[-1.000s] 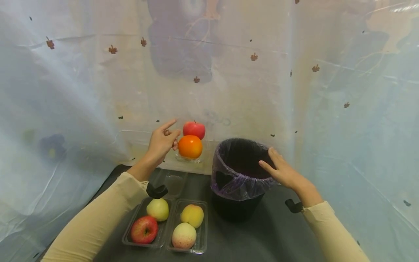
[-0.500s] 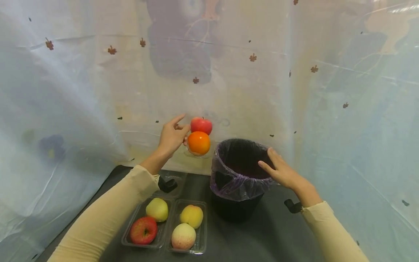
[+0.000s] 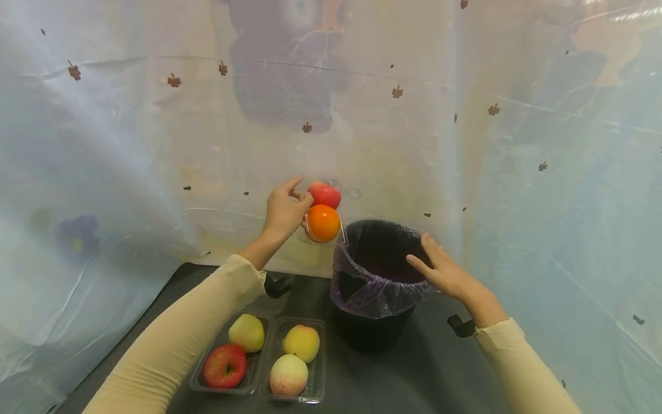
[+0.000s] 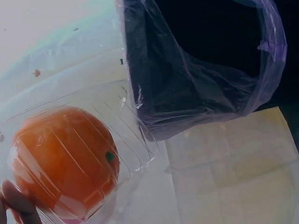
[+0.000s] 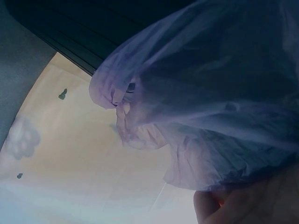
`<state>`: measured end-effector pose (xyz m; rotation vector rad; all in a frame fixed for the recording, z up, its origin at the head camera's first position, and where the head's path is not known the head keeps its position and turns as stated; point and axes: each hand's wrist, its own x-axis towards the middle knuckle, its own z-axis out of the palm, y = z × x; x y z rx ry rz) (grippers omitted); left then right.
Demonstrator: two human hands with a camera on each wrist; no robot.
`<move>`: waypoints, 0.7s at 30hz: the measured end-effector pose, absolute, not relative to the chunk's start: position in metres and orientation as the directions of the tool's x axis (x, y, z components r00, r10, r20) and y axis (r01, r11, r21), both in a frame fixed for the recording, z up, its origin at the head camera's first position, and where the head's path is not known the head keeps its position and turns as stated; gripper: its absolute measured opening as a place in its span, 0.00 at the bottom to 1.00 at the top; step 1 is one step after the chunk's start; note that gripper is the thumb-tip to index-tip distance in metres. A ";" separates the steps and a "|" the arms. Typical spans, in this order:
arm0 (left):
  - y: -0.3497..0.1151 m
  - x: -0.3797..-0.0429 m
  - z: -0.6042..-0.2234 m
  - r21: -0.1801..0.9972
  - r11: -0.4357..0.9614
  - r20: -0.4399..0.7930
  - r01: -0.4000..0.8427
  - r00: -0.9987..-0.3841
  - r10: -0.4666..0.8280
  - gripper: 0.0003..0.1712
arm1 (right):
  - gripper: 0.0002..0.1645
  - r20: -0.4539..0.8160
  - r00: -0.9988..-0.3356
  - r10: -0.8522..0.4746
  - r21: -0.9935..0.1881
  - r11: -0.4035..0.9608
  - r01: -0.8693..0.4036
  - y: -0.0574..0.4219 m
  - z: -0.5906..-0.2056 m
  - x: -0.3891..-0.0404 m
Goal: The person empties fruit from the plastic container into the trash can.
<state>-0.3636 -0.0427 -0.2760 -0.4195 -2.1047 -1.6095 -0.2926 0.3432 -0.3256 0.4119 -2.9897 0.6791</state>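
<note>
Holding a clear plastic tray point(image 4: 133, 137) aloft, a person's left hand point(image 3: 285, 210) grips its left side above the back of a black worktop point(image 3: 437, 359), an orange fruit point(image 3: 324, 223) in the tray and a red apple point(image 3: 328, 195) behind it. The load is just left of a black bin point(image 3: 369, 333), its mouth dressed in a translucent purple liner point(image 3: 380, 298); in the left wrist view the tray overlaps the liner, though whether the two touch cannot be told. The right hand point(image 3: 449, 271), fingers straight and thumb spread wide, rests at the bin's right rim. Nearer the camera, two containers sit side by side: the left container point(image 3: 253, 371) bears a yellow-green fruit point(image 3: 246, 333) behind a second apple point(image 3: 224, 366), the right container point(image 3: 316, 376) a yellow fruit point(image 3: 301, 343) behind a pale, pink-flecked fruit point(image 3: 288, 375). Cream sleeves point(image 3: 191, 333) cover both arms. Pale sheeting point(image 3: 155, 132) printed with small brown leaves hangs behind the worktop.
</note>
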 end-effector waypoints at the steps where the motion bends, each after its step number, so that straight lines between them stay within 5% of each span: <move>1: -0.041 -0.363 -0.276 0.814 0.288 0.535 0.504 -0.844 -0.034 0.35 | 0.58 0.105 -0.964 -0.245 -0.418 0.869 -0.267 0.343 -0.326 -0.292; 21: -0.018 -0.359 -0.264 0.692 0.458 0.632 0.558 -0.775 -0.010 0.37 | 0.59 0.104 -0.964 -0.245 -0.420 0.868 -0.266 0.345 -0.328 -0.296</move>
